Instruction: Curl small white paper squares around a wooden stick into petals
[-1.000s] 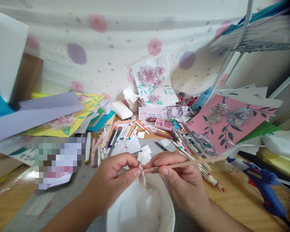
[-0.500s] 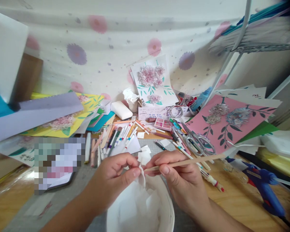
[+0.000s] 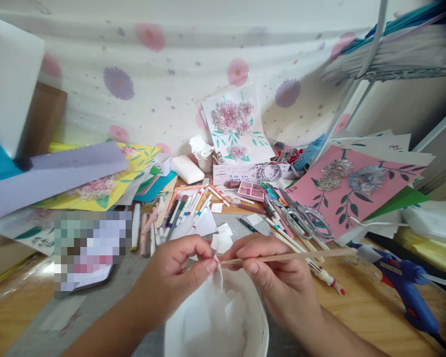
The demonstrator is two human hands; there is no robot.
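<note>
My left hand (image 3: pixel 182 267) pinches a small twisted piece of white paper (image 3: pixel 219 277) between thumb and fingertips. A thin, flat wooden stick (image 3: pixel 315 255) lies across the closed fingers of my right hand (image 3: pixel 282 277); its left tip touches the paper or sits right beside it. Directly below both hands stands a white bowl (image 3: pixel 263 322) with loose white paper pieces (image 3: pixel 238 312) inside. Behind my fingertips, small white paper squares (image 3: pixel 222 239) lie on the grey mat.
Pens and markers (image 3: pixel 188 210) spread behind my hands. Scissors (image 3: pixel 301 220) lie right of centre. A blue glue gun (image 3: pixel 407 277) is at the right, and a partly blurred phone (image 3: pixel 96 258) at the left. Flower pictures (image 3: pixel 238 124) lean at the back; a pink one (image 3: pixel 371 198) stands right.
The wooden stick's right end has dropped, so it lies closer to level. Both hands stay in nearly the same place over the bowl, still gripping the paper and stick.
</note>
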